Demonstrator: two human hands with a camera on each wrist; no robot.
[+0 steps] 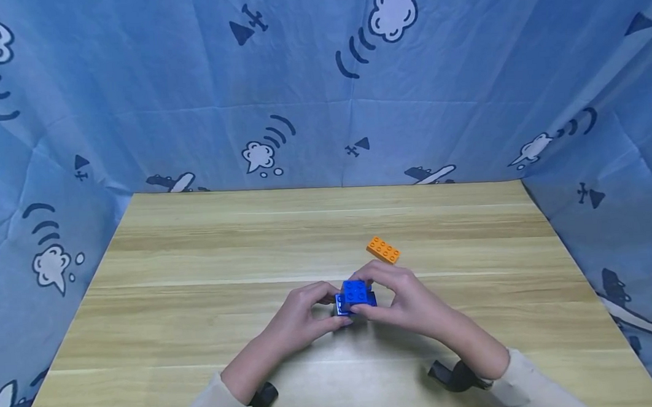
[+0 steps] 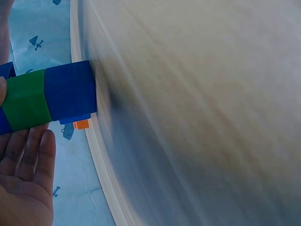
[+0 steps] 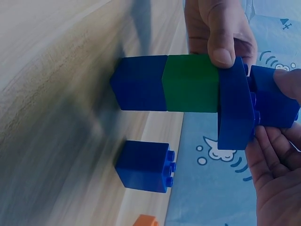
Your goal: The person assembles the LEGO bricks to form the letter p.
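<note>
A brick stack rises from a blue brick [image 3: 141, 84] through a green brick [image 3: 192, 84] to a wider blue brick [image 3: 233, 108]. My left hand [image 1: 306, 312] grips this stack, its thumb [image 3: 222, 55] lying near the joint of the green and wider bricks. My right hand [image 1: 405, 297] pinches a small blue brick [image 1: 355, 291] over the wider one. Studs show in a slightly tilted gap between those two. Whether the stack's base touches the table cannot be told.
A separate blue brick [image 3: 145, 165] stands on the wooden table [image 1: 196, 253] beside the stack. Beyond my right hand lies an orange brick [image 1: 383, 249]. A blue patterned cloth [image 1: 308, 75] hangs behind the table and along its sides.
</note>
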